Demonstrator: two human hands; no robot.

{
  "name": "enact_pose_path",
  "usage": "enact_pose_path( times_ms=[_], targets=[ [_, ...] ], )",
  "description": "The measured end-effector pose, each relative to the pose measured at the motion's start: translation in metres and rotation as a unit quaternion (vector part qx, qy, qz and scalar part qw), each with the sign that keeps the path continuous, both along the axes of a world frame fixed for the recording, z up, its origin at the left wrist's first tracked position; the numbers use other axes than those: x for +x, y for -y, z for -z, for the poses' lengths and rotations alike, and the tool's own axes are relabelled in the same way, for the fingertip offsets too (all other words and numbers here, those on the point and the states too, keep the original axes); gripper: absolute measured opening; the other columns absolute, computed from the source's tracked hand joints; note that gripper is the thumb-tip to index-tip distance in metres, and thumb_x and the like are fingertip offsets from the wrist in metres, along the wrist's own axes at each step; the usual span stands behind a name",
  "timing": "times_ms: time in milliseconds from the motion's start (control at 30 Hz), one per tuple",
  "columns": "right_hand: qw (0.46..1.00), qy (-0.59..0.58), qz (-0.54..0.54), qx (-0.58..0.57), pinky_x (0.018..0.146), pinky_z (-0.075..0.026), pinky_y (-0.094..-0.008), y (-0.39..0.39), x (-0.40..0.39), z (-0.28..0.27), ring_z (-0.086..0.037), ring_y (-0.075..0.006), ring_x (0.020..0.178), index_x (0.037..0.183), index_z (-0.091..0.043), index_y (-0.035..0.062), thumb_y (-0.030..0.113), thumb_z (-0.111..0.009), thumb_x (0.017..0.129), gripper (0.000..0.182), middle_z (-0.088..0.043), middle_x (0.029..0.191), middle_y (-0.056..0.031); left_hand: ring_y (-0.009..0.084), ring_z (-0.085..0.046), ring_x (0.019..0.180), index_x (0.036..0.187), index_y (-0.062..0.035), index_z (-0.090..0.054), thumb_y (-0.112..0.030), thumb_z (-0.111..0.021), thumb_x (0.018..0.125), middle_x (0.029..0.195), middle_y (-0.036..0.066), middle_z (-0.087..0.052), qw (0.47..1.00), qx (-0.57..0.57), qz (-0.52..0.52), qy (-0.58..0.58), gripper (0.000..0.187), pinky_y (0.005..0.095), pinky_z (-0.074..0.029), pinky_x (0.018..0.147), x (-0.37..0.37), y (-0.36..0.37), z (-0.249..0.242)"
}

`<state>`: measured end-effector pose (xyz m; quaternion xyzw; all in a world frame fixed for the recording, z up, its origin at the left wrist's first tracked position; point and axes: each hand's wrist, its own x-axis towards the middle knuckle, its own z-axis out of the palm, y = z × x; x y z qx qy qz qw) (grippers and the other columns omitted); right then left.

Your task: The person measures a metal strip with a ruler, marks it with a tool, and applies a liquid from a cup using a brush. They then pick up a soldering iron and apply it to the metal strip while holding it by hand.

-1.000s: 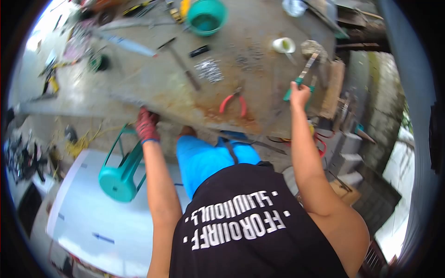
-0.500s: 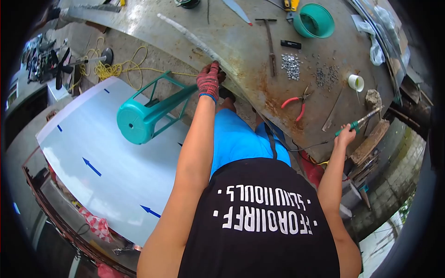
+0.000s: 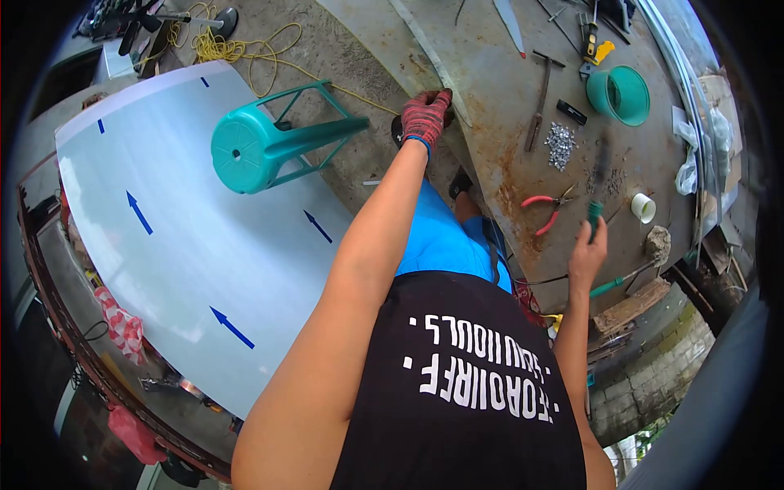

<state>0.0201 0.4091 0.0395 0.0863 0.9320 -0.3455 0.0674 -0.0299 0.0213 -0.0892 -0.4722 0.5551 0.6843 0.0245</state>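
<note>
In a red knit glove, my left hand (image 3: 425,118) is closed at the edge of the rusty metal sheet (image 3: 490,114), beside a pale strip (image 3: 425,41) on it; its fingertips are partly hidden. My bare right hand (image 3: 588,253) grips a slim tool (image 3: 594,214) by its green handle, its dark far end smeared by motion. A soldering iron (image 3: 608,287) with a green handle lies just right of that hand, tip end against a rough lump (image 3: 657,243). Red-handled pliers (image 3: 549,211) are to its left. Silvery bits (image 3: 560,147) and dark grey bits (image 3: 614,181) lie beyond it.
A green bowl (image 3: 618,95), small white cup (image 3: 643,207), T-shaped tool (image 3: 541,98) and black marker-like item (image 3: 572,112) stand or lie on the sheet. A teal stool (image 3: 241,151) lies tipped near a pale panel (image 3: 180,237) with blue arrows. Yellow rope (image 3: 220,47) sprawls on the ground.
My right hand has let go of the soldering iron and moved left over the sheet, now holding the slim tool. The view has shifted; my left hand stays at the sheet's edge.
</note>
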Motion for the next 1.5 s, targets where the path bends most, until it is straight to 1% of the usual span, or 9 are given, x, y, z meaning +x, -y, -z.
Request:
enact_pose_path(
  times_ms=[167,233,267,367,467,633,900,1067,1500],
  targets=[
    [0.982,-0.020,-0.181,-0.039,0.080,-0.051,-0.0382,0.084,-0.025,0.000,-0.066,-0.0268,0.084,0.125,-0.060,-0.0023,0.012,-0.060,0.099,0.030,-0.067,0.102,-0.0176,0.0159,-0.068,0.072,0.109,0.0004,-0.074,-0.033,-0.077,0.088,0.089,0.010,-0.075,0.999,-0.032,0.009,0.016,0.040,0.0327,-0.055,0.070,-0.002,-0.002,-0.005],
    [0.973,0.029,-0.224,-0.043,0.079,-0.051,-0.0411,0.106,-0.029,0.002,-0.066,-0.0324,0.087,0.125,-0.060,-0.0014,0.011,-0.059,0.099,0.029,-0.065,0.099,-0.0180,0.0160,-0.069,0.072,0.110,0.0009,-0.073,-0.034,-0.077,0.088,0.089,0.010,-0.075,0.999,-0.028,0.005,0.027,0.041,0.0325,-0.056,0.070,-0.004,-0.001,-0.028],
    [0.972,0.126,-0.183,-0.076,0.079,-0.050,-0.0449,0.117,-0.030,-0.001,-0.065,-0.0377,0.088,0.125,-0.060,-0.0017,0.010,-0.059,0.098,0.029,-0.064,0.097,-0.0190,0.0159,-0.069,0.072,0.111,0.0011,-0.073,-0.034,-0.077,0.088,0.090,0.010,-0.075,0.998,-0.037,0.018,0.041,0.042,0.0323,-0.056,0.071,-0.004,-0.001,-0.035],
    [0.958,0.021,-0.282,-0.037,0.078,-0.050,-0.0457,0.126,-0.034,0.014,-0.063,-0.0419,0.089,0.125,-0.060,-0.0021,0.010,-0.059,0.098,0.030,-0.063,0.099,-0.0208,0.0174,-0.071,0.075,0.111,0.0013,-0.073,-0.034,-0.077,0.088,0.090,0.011,-0.076,0.998,-0.036,0.020,0.044,0.042,0.0329,-0.056,0.073,-0.002,0.000,-0.028],
    [0.953,0.030,-0.299,-0.034,0.078,-0.049,-0.0469,0.133,-0.039,0.017,-0.062,-0.0437,0.092,0.124,-0.060,-0.0013,0.011,-0.059,0.097,0.029,-0.063,0.101,-0.0214,0.0190,-0.071,0.077,0.110,0.0009,-0.074,-0.035,-0.076,0.088,0.090,0.012,-0.076,0.993,-0.097,0.057,0.046,0.042,0.0343,-0.056,0.076,-0.001,-0.001,-0.027],
    [0.953,0.016,-0.303,-0.008,0.080,-0.050,-0.0479,0.131,-0.045,0.029,-0.063,-0.0432,0.095,0.125,-0.061,0.0026,0.014,-0.060,0.097,0.030,-0.064,0.103,-0.0204,0.0221,-0.072,0.083,0.109,-0.0007,-0.075,-0.036,-0.076,0.088,0.091,0.012,-0.077,0.995,-0.087,0.035,0.014,0.041,0.0354,-0.054,0.080,0.001,-0.001,0.002],
    [0.949,0.048,-0.312,-0.007,0.076,-0.050,-0.0516,0.132,-0.050,0.030,-0.063,-0.0425,0.090,0.127,-0.058,0.0053,0.014,-0.059,0.097,0.032,-0.062,0.101,-0.0176,0.0152,-0.066,0.087,0.110,-0.0010,-0.075,-0.033,-0.076,0.090,0.099,0.009,-0.076,0.999,-0.034,0.004,0.002,0.038,0.0318,-0.052,0.083,0.002,-0.001,0.003],
    [0.950,0.041,-0.309,-0.013,0.074,-0.051,-0.0520,0.132,-0.049,0.029,-0.064,-0.0427,0.089,0.127,-0.057,0.0057,0.015,-0.059,0.097,0.032,-0.061,0.102,-0.0173,0.0147,-0.068,0.071,0.110,-0.0004,-0.070,-0.024,-0.076,0.093,0.092,0.008,-0.072,0.999,0.031,-0.026,0.007,0.030,0.0287,-0.057,0.065,-0.003,-0.003,-0.023],
    [0.945,0.062,-0.320,0.014,0.073,-0.050,-0.0541,0.134,-0.052,0.021,-0.063,-0.0443,0.086,0.124,-0.054,0.0073,0.015,-0.059,0.097,0.029,-0.059,0.101,-0.0183,0.0128,-0.065,0.071,0.111,-0.0016,-0.071,-0.022,-0.076,0.092,0.092,0.005,-0.071,0.999,0.029,-0.033,-0.004,0.028,0.0277,-0.056,0.063,-0.004,-0.005,-0.023]
  ],
)
